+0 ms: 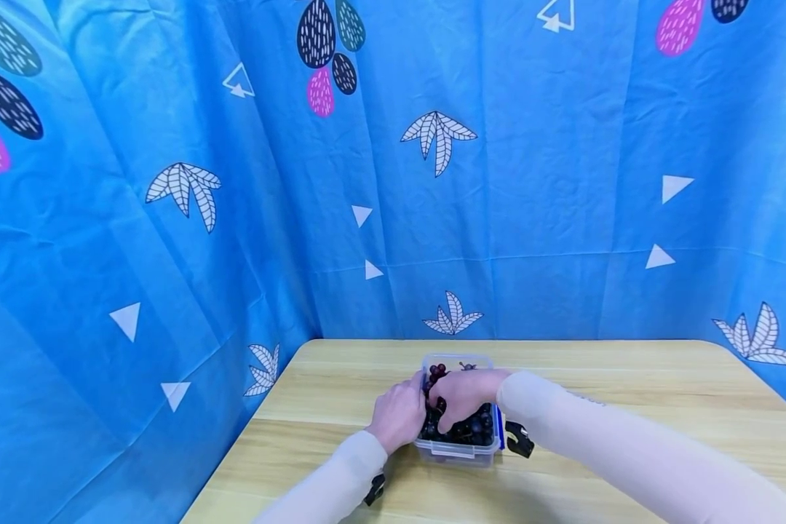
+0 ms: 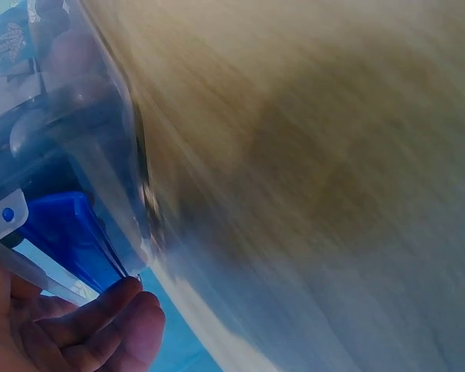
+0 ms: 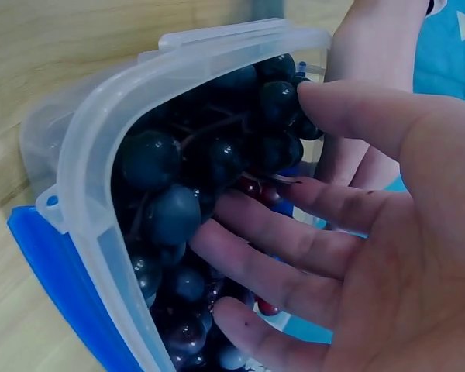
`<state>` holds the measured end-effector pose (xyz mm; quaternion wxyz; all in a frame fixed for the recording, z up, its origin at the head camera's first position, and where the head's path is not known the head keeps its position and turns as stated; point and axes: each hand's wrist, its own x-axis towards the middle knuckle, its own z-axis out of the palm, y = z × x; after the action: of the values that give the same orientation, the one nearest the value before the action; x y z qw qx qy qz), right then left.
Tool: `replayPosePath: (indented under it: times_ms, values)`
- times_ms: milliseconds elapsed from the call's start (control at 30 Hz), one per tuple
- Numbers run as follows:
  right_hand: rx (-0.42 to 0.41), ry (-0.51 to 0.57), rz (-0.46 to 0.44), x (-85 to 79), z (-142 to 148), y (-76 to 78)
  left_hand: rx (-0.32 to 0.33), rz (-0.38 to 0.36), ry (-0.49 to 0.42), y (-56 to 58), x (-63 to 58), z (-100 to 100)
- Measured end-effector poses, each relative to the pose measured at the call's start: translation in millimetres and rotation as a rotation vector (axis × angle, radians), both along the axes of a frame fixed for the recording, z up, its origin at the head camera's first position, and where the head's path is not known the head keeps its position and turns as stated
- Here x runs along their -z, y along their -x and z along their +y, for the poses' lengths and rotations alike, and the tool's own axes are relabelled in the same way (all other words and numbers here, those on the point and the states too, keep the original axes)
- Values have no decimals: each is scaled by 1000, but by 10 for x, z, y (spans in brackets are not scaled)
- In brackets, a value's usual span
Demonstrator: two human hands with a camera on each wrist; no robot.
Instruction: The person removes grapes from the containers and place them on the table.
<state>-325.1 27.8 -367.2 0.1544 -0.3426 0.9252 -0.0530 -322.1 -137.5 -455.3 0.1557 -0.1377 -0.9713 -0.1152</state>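
A clear plastic container [image 1: 457, 449] full of dark grapes [image 1: 477, 428] stands on the table. At its far end some redder grapes [image 1: 437, 369] show. My left hand [image 1: 401, 411] grips the container's left side, its fingers curled by a blue side clip [image 2: 74, 240] in the left wrist view. Over the container, my right hand [image 1: 463, 393] reaches in from the right. In the right wrist view its fingers [image 3: 275, 271] are spread and nearly straight, with the tips on the dark grapes [image 3: 174, 213] inside the rim. Another blue clip [image 3: 66, 287] hangs folded down outside the wall.
The light wooden table [image 1: 629, 407] extends to both sides of the container. Behind and to the left hangs a blue patterned curtain [image 1: 537, 204]. Black wrist-worn pieces [image 1: 519, 439] show under both sleeves.
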Motion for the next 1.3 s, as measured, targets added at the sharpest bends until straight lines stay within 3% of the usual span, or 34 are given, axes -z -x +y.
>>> replayPosePath:
  times_ms: [233,500,1300]
  values:
    - [23,-18,-10,19,-27,24,4,11,5,43,18,-8]
    - [55,32,-69,28,-26,-13,0,6,4,49,4,-3]
    - [21,109,-67,85,9,-57,-23,-9,-3,36,24,21]
